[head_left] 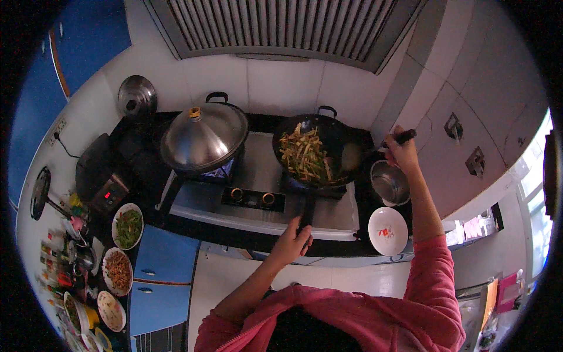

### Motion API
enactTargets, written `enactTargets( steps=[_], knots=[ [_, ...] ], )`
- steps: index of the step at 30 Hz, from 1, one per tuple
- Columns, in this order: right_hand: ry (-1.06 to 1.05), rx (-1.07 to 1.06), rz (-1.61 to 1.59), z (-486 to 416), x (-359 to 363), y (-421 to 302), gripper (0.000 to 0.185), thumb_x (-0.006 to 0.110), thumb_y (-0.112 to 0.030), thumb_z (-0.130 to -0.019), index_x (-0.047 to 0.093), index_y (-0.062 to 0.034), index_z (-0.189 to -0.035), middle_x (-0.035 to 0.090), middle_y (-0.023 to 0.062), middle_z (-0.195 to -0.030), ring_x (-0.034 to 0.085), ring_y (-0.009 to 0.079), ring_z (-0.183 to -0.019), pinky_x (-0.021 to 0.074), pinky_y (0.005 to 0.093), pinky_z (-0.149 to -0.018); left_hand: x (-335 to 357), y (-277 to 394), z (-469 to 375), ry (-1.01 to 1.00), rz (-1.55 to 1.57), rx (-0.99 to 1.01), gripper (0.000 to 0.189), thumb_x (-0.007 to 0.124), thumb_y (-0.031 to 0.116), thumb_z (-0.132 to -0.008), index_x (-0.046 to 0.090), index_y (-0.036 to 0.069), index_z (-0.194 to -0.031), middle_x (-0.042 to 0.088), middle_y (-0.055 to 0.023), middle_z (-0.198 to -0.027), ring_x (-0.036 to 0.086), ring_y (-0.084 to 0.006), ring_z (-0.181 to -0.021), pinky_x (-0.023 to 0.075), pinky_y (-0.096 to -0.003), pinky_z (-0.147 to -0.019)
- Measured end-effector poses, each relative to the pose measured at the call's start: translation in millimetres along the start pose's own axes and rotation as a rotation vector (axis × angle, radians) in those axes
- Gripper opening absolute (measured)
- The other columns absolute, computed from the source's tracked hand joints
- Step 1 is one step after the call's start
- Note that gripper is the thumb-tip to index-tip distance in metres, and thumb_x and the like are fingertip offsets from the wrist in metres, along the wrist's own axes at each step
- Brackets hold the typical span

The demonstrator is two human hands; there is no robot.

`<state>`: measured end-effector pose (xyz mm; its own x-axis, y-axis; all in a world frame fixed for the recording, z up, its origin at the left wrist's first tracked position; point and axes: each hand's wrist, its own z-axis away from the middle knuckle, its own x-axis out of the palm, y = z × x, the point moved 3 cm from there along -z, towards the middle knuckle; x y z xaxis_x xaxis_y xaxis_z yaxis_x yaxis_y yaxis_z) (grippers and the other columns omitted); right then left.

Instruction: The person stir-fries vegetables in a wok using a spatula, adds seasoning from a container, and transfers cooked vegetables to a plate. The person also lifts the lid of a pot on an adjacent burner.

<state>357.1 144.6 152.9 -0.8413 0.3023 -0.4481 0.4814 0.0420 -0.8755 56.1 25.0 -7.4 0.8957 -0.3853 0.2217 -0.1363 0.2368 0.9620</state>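
Note:
My left hand [295,240] is closed on the long dark handle of a black wok [338,127] on the right side of the gas stove. Strips of food, pale and green, lie in the wok [305,154], mostly in its left half. With my right hand [401,147] I grip the dark handle of a cooking spatula [352,156]; its blurred blade is over the right part of the wok. Below my right hand stand a metal pot [390,182] and a white bowl [388,232] with small red bits in it.
A second wok under a domed metal lid [206,136] occupies the left burner. Several dishes of food, among them green vegetables [127,226] and a brown dish [118,271], line the left counter beside a black cooker [110,193]. A range hood [281,31] hangs above.

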Motion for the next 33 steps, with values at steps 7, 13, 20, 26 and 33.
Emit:
enactTargets(
  steps=[7,13,20,26,33],
  knots=[
    [0.411,0.285,-0.812,5.0,105.5,98.1,0.024,0.061,-0.024,-0.079,0.048,-0.0067,-0.088,0.052,0.0103,-0.063,0.055,0.0203,-0.044,0.0438,0.0303,-0.036,0.8,-3.0,-3.7,-0.027,-0.038,0.026,0.036,0.044,0.026,-0.094,0.035,0.009,-0.124,0.052,-0.0033,-0.069,0.041,-0.0085,-0.046,0.0329,-0.0236,-0.041],
    [0.295,0.064,-0.598,-0.1,72.2,35.4,0.027,0.060,-0.022,-0.081,0.045,-0.0047,-0.095,0.055,0.0103,-0.061,0.056,0.0180,-0.045,0.0461,0.0300,-0.037,-4.2,-2.2,-2.2,-0.033,-0.014,-0.003,0.033,0.044,0.026,-0.094,0.037,0.011,-0.122,0.052,-0.0024,-0.069,0.042,-0.0081,-0.047,0.0327,-0.0233,-0.041],
    [-0.078,-0.172,-0.092,2.1,55.4,-16.0,0.016,0.058,-0.017,-0.084,0.050,-0.0029,-0.085,0.052,0.0031,-0.059,0.052,0.0132,-0.043,0.0416,0.0260,-0.040,-4.6,1.1,-1.3,-0.010,0.059,-0.032,0.023,0.045,0.024,-0.094,0.041,0.011,-0.112,0.052,-0.0019,-0.068,0.043,-0.0081,-0.049,0.0332,-0.0235,-0.041],
    [0.172,-0.004,-0.240,-39.7,21.9,48.2,0.012,0.056,-0.016,-0.083,0.049,-0.0067,-0.084,0.052,0.0066,-0.055,0.052,0.0157,-0.043,0.0420,0.0268,-0.039,-2.1,6.1,-0.6,-0.041,0.049,-0.038,0.027,0.044,0.024,-0.094,0.040,0.010,-0.117,0.053,-0.0027,-0.069,0.042,-0.0085,-0.048,0.0340,-0.0237,-0.041],
    [0.098,0.092,-0.597,-9.5,65.3,58.3,0.013,0.057,-0.018,-0.083,0.049,-0.0085,-0.082,0.056,0.0087,-0.064,0.056,0.0171,-0.049,0.0454,0.0279,-0.042,-5.3,8.2,0.8,-0.032,-0.015,-0.041,0.031,0.045,0.026,-0.094,0.039,0.010,-0.120,0.053,-0.0027,-0.069,0.042,-0.0086,-0.046,0.0339,-0.0233,-0.041]
  ],
)
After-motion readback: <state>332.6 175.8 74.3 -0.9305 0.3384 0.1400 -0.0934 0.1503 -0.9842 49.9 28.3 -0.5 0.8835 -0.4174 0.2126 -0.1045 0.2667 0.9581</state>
